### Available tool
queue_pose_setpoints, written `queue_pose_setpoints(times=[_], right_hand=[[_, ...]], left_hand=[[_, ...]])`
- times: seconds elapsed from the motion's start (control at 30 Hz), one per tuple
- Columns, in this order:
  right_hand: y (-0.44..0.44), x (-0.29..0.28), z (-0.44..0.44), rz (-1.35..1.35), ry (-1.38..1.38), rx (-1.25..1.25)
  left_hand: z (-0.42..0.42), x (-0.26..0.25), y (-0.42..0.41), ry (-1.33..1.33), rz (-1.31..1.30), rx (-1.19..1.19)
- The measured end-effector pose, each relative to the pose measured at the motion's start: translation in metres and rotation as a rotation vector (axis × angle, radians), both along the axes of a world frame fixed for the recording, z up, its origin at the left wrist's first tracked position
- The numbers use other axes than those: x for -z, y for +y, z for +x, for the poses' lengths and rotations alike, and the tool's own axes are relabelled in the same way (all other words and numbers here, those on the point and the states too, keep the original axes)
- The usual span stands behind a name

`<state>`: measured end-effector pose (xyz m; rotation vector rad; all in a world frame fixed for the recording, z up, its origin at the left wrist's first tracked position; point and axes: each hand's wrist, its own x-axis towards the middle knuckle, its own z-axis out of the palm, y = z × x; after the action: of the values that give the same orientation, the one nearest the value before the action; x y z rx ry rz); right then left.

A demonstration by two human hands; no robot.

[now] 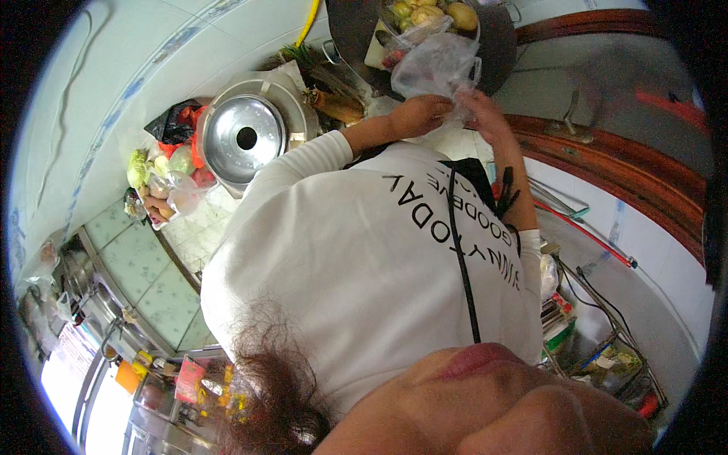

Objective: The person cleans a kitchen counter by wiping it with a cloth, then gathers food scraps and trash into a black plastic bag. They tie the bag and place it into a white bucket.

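Observation:
My left hand (424,115) is curled at the lower edge of a clear plastic bag (435,65), gripping its gathered film. Opposite it, my right hand (480,111) is slightly blurred, its fingers pinching the same bag. The two hands are close together in front of my chest. Just beyond the bag, a bowl (478,28) holds several yellow-green fruits or vegetables (462,17), with another piece of clear plastic over its near side. Something red shows under the plastic. A large dark round pan or lid (355,25) lies beneath these things.
Left stands a round metal pot (310,114) with a shiny, holed metal piece (273,125) on top. Bagged vegetables (182,159) and a black bag (176,122) lie beside it. A brown-wrapped bundle (335,107) is near my left forearm. A wooden door or window frame (614,148) borders the right.

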<state>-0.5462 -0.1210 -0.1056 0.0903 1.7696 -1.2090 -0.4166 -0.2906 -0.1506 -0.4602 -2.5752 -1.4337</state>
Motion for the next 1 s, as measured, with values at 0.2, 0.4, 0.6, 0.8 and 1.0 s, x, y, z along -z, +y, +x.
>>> queue_pose_setpoints(times=[0.2,0.4,0.6,0.8,1.0], right_hand=[[-0.002,0.016,0.016,-0.06,0.269,0.107],[-0.003,0.0,0.019,-0.203,0.475,0.317],[-0.013,0.025,0.041,-0.005,0.599,-0.318],[-0.021,0.005,0.047,0.08,0.661,-0.696],[0.082,0.016,0.053,0.088,0.708,-0.375]], left_hand=[[-0.001,0.004,-0.006,0.054,-0.063,0.059],[-0.001,-0.026,-0.027,-0.576,0.517,-0.123],[-0.004,-0.007,-0.033,-0.892,1.426,-0.053],[-0.006,0.043,-0.054,-0.49,0.451,-0.148],[-0.023,0.059,-0.109,-0.659,0.831,-0.653]])
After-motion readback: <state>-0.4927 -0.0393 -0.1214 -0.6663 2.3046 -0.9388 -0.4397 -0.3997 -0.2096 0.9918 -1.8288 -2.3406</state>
